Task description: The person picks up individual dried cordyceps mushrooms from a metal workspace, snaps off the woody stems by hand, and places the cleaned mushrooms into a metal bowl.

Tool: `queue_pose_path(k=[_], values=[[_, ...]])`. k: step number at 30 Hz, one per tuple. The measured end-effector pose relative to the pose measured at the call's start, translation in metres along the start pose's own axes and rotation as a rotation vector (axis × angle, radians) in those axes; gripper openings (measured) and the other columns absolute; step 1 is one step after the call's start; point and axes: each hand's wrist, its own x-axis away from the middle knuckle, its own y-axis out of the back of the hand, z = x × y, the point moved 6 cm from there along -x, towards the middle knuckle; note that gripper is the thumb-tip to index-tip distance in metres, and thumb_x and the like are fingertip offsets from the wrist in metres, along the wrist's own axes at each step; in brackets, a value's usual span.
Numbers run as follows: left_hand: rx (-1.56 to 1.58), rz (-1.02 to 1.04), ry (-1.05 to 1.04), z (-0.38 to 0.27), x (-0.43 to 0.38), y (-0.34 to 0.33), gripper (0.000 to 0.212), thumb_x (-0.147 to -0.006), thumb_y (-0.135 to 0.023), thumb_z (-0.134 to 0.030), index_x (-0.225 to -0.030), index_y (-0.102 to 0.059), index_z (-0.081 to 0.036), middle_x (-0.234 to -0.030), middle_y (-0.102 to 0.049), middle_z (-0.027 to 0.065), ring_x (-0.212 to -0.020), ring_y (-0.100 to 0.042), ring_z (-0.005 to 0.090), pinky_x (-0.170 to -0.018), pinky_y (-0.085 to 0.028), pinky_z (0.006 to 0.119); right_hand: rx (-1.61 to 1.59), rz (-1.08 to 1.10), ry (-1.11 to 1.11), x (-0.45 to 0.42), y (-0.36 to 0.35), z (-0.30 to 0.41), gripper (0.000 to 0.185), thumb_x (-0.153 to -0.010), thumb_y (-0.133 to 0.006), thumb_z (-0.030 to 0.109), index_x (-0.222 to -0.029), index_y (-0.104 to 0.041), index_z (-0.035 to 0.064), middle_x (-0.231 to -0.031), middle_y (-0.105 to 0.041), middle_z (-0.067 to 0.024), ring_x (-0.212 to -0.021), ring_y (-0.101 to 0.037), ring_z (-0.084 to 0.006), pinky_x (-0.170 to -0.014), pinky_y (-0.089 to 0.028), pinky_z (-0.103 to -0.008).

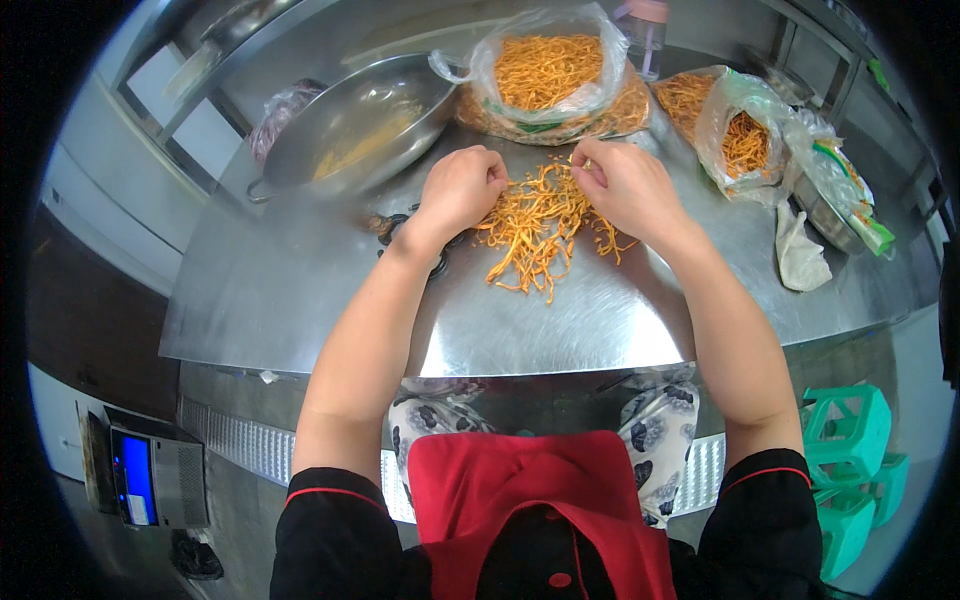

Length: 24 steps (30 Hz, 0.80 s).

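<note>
A loose heap of thin orange cordyceps mushroom strands [536, 232] is spread on the stainless steel table [285, 300] before me. My left hand [465, 184] is at the heap's upper left edge, fingers curled and thumb against them; whether a strand is between them is hard to see. On the opposite side, my right hand [626, 180] pinches a small bit of strand between thumb and fingertips. Just behind both hands stands an open clear plastic bag [487, 101] full of the same strands [551, 67].
A wide steel bowl [292, 161] with yellowish residue leans at back left. Dark small items [386, 225] lie partly under my left forearm. Another opened bag of strands [709, 142], a steel basin [829, 214] and a pale cloth [801, 251] are at right. A pink-lidded bottle [646, 37] stands behind.
</note>
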Motion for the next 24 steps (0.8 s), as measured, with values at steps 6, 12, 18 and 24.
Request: queue_pose_path(k=[6, 12, 18, 24], values=[[0.389, 0.138, 0.172, 0.008, -0.002, 0.012, 0.012, -0.083, -0.067, -0.014, -0.086, -0.067, -0.003, -0.08, -0.063, 0.0015, -0.074, -0.056, 0.0136, -0.07, -0.045, 0.028, -0.021, -0.014, -0.026, -0.001, 0.002, -0.002, 0.012, -0.085, -0.062, 0.016, -0.09, -0.063, 0.0052, -0.065, -0.058, -0.0115, -0.064, -0.058, -0.0293, -0.061, -0.044, -0.0423], [1.24, 0.203, 0.366, -0.001, 0.0, 0.019, 0.015, -0.088, -0.071, -0.021, -0.092, -0.065, -0.007, -0.08, -0.059, -0.004, -0.071, -0.049, 0.0058, -0.069, -0.042, 0.023, -0.105, -0.064, -0.001, -0.003, 0.004, -0.001, 0.01, -0.086, -0.062, 0.014, -0.09, -0.064, 0.0046, -0.063, -0.056, -0.0104, -0.057, -0.053, -0.0253, -0.056, -0.041, -0.0401], [1.585, 0.307, 0.344, -0.014, 0.002, 0.012, 0.012, -0.091, -0.065, -0.016, -0.095, -0.063, -0.005, -0.082, -0.061, 0.0008, -0.071, -0.05, 0.0074, -0.066, -0.042, 0.024, -0.31, -0.087, -0.068, -0.005, 0.005, -0.001, 0.008, -0.088, -0.062, 0.008, -0.093, -0.064, 0.0018, -0.06, -0.05, -0.0011, -0.054, -0.043, -0.0082, -0.05, -0.035, -0.0276], [1.71, 0.321, 0.385, -0.019, 0.003, 0.001, 0.013, -0.092, -0.064, -0.018, -0.093, -0.063, -0.004, -0.083, -0.062, 0.0016, -0.071, -0.05, 0.0088, -0.066, -0.043, 0.024, -0.52, -0.086, 0.019, -0.005, 0.01, 0.016, 0.014, -0.084, -0.064, 0.012, -0.095, -0.064, 0.0023, -0.059, -0.053, -0.0081, -0.051, -0.049, -0.021, -0.052, -0.04, -0.0364]])
